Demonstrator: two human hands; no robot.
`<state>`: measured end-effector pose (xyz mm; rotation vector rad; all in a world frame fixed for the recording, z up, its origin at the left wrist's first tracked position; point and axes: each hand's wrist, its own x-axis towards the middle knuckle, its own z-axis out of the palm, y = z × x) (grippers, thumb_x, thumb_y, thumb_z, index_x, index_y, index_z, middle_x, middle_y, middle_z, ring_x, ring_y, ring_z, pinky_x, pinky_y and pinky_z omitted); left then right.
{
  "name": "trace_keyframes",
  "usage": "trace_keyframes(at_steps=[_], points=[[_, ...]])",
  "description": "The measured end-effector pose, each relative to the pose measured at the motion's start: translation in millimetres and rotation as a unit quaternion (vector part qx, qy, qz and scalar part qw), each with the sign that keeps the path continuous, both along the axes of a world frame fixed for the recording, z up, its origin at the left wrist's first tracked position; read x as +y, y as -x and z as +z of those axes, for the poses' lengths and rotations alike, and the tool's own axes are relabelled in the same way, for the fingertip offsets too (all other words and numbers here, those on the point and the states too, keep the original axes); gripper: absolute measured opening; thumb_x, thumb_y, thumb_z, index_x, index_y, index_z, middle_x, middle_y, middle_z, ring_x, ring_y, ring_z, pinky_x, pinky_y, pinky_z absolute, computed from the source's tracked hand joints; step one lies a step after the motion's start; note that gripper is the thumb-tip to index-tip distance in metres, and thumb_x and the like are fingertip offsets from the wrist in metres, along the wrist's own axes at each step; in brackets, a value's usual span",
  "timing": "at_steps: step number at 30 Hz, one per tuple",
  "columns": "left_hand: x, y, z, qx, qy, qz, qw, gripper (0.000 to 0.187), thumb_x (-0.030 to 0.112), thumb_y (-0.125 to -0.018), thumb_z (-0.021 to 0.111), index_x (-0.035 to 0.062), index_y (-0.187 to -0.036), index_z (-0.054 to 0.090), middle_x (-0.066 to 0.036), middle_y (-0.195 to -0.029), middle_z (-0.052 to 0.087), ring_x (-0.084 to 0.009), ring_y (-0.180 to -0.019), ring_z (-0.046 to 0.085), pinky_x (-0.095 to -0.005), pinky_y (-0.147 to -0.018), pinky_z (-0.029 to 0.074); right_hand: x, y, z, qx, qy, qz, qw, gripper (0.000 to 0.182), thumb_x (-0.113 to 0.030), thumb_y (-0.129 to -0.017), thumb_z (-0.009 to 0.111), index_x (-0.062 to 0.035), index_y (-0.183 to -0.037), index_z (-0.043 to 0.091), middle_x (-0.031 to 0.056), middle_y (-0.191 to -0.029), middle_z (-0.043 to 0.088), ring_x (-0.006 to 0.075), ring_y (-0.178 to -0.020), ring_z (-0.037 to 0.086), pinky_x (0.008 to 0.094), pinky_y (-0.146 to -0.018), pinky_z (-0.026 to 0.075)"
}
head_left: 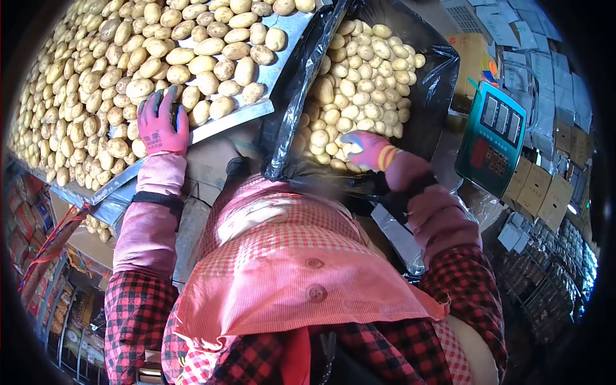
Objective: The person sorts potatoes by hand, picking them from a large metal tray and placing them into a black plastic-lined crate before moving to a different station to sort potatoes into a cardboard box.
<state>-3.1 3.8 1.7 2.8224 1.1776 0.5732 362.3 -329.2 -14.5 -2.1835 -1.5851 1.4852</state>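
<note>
My left hand [163, 125], in a pink glove with dark fingertips, lies palm down on potatoes [140, 88] near the front edge of a metal sorting table [231, 117]. Its fingers are stretched out and a little apart. Over at the black plastic-lined container [431, 77], my right hand [372, 151], also gloved in pink, is at the near side of a heap of smaller potatoes [366, 83]. Its fingers curl round a pale potato [351, 149], partly hidden by the glove.
A teal digital scale display [491, 138] stands at the right, beside cardboard boxes [536, 189]. Black plastic folds [296, 96] separate the table from the container. More boxes and stacked goods fill the right background. Red cords [54, 247] hang at the left.
</note>
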Motion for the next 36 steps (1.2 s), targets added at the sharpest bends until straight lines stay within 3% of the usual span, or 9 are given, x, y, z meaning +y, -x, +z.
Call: trace_keyframes(at_steps=[4,7,11,14,18,21,27,31,36], points=[[2.2,-2.2,1.2,-0.009,0.006,-0.012,1.000,0.048,0.025,-0.084,0.066,0.0146,-0.131,0.059,-0.019,-0.126,0.056,-0.0366,-0.121,0.050,-0.0520,-0.110,0.033,29.4,11.8,19.4,-0.166,0.105,0.261,0.945,0.067,-0.033,-0.078,0.069,-0.0212,-0.141,0.048,0.0078,-0.142,0.050,0.0283,-0.116,0.059,0.0401,-0.099,0.048],[3.1,-0.6,2.5,-0.008,0.006,-0.013,1.000,0.048,0.023,-0.084,0.066,0.0145,-0.130,0.060,-0.019,-0.127,0.056,-0.0376,-0.122,0.050,-0.0511,-0.109,0.034,31.1,2.4,42.1,-0.202,0.195,0.243,0.929,0.061,-0.029,-0.080,0.068,-0.0216,-0.138,0.050,0.0055,-0.141,0.051,0.0285,-0.111,0.062,0.0407,-0.092,0.051],[0.7,0.0,-0.3,-0.013,0.016,-0.010,1.000,0.048,0.023,-0.084,0.066,0.0159,-0.131,0.060,-0.020,-0.128,0.056,-0.0381,-0.122,0.049,-0.0508,-0.109,0.034,-13.0,-6.9,23.7,-0.356,0.040,-0.108,0.927,0.052,-0.021,-0.080,0.067,-0.0158,-0.130,0.055,0.0113,-0.118,0.065,0.0321,-0.100,0.066,0.0413,-0.088,0.053],[4.2,1.1,2.2,-0.003,0.011,-0.008,1.000,0.048,0.023,-0.084,0.066,0.0165,-0.132,0.060,-0.020,-0.129,0.056,-0.0380,-0.122,0.050,-0.0509,-0.108,0.034,-28.9,-29.1,39.8,-0.331,-0.128,-0.076,0.932,0.048,-0.023,-0.082,0.061,-0.0160,-0.129,0.058,0.0100,-0.116,0.066,0.0312,-0.101,0.065,0.0430,-0.088,0.053],[0.9,-1.2,0.5,0.002,0.014,-0.002,1.000,0.047,0.026,-0.084,0.066,0.0150,-0.129,0.061,-0.020,-0.127,0.056,-0.0371,-0.122,0.050,-0.0518,-0.109,0.033,12.1,11.5,35.9,-0.141,0.107,0.156,0.972,0.060,-0.034,-0.081,0.066,-0.0145,-0.136,0.053,0.0122,-0.127,0.061,0.0322,-0.109,0.063,0.0412,-0.095,0.050],[1.4,-0.8,2.4,-0.011,0.010,-0.010,1.000,0.048,0.026,-0.083,0.066,0.0149,-0.130,0.061,-0.020,-0.127,0.056,-0.0369,-0.121,0.050,-0.0516,-0.109,0.033,31.8,25.6,39.5,-0.193,0.195,0.200,0.941,0.064,-0.035,-0.081,0.064,-0.0176,-0.140,0.049,0.0095,-0.133,0.058,0.0314,-0.114,0.061,0.0414,-0.096,0.048],[0.8,-0.1,1.9,-0.009,0.010,-0.004,1.000,0.048,0.023,-0.084,0.066,0.0161,-0.132,0.060,-0.019,-0.127,0.057,-0.0369,-0.121,0.050,-0.0511,-0.108,0.034,-2.1,-26.9,47.9,-0.340,0.015,-0.131,0.931,0.055,-0.022,-0.085,0.062,-0.0224,-0.139,0.050,0.0118,-0.121,0.063,0.0307,-0.110,0.062,0.0398,-0.093,0.051],[1.7,-0.7,-3.4,0.000,0.011,-0.007,1.000,0.048,0.026,-0.084,0.066,0.0146,-0.131,0.059,-0.019,-0.128,0.056,-0.0363,-0.123,0.049,-0.0515,-0.110,0.032,-0.9,-1.3,44.4,-0.206,-0.079,0.023,0.975,0.055,-0.028,-0.086,0.063,-0.0221,-0.139,0.050,0.0102,-0.126,0.059,0.0298,-0.106,0.063,0.0393,-0.090,0.052],[3.3,2.5,-5.5,-0.011,0.005,-0.014,1.000,0.048,0.025,-0.084,0.066,0.0141,-0.130,0.060,-0.019,-0.128,0.055,-0.0361,-0.123,0.049,-0.0517,-0.110,0.033,43.4,34.6,11.7,-0.288,0.147,0.228,0.918,0.050,-0.025,-0.086,0.061,-0.0224,-0.135,0.054,0.0054,-0.137,0.051,0.0256,-0.107,0.064,0.0395,-0.083,0.054]])
